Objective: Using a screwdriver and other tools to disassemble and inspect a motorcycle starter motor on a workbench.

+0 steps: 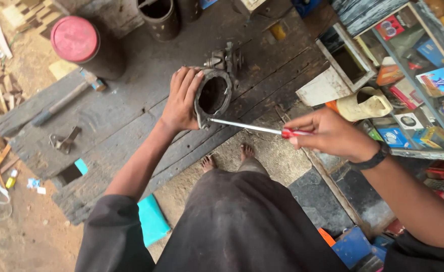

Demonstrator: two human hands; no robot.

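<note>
- A round metal housing, grey and grimy with a wide dark bore, stands on the dark wooden workbench, near its front edge and just ahead of the person's bare feet.
- The left hand wraps the housing's left side: the fingers curl over the upper-left rim and the palm lies against the outer wall, closed firmly on the part.
- Behind the housing, touching or just beside its top rim, sits a smaller geared metal assembly; whether the two are joined cannot be told.
- The right hand is closed around the red handle of a screwdriver, thumb and fingers pinched tight on the grip.
- The screwdriver's bright shaft runs leftwards, nearly level, and its tip meets the housing's lower rim, just below the left hand's thumb.
- A dark band circles the right wrist.
- Well to the left on the bench lie a hammer and a small metal clamp; a dark canister with a red lid stands at the back left.
- To the right, a glass-fronted shelf holds coloured boxes, and a cream plastic container sits beside it.
</note>
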